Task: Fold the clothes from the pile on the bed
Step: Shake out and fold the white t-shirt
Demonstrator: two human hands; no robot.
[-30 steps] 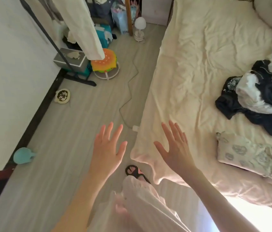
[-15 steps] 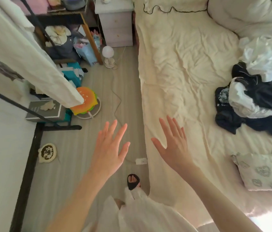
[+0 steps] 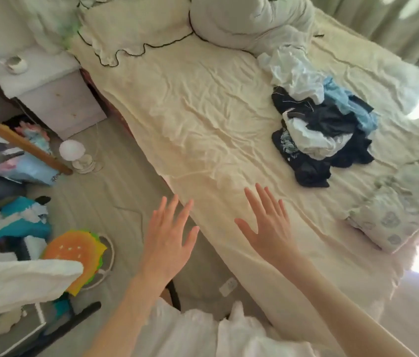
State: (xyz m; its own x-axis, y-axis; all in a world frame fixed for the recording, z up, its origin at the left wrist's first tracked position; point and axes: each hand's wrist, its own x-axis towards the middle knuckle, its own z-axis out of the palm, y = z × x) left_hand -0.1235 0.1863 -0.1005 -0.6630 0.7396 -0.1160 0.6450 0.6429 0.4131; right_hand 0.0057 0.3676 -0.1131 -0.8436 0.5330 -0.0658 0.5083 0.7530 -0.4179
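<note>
A pile of clothes (image 3: 324,127), black, white and light blue, lies crumpled on the right side of the cream bed (image 3: 203,112). My left hand (image 3: 167,240) hovers over the floor beside the bed's edge, palm down, fingers spread, holding nothing. My right hand (image 3: 267,228) is held out over the bed's near edge, also flat with fingers apart and holding nothing. Both hands are well short of the pile, which sits up and to the right of them.
A patterned pillow (image 3: 393,215) lies right of the pile, white bedding (image 3: 249,19) at the head. Left of the bed stand a nightstand (image 3: 54,94), a small lamp (image 3: 73,152) on the floor, a burger-shaped cushion (image 3: 74,251) and cluttered bags (image 3: 17,166).
The view has swung right and up toward the bed, bringing the whole pile and the head of the bed into sight. Both hands stay out in front, spread and holding nothing.
</note>
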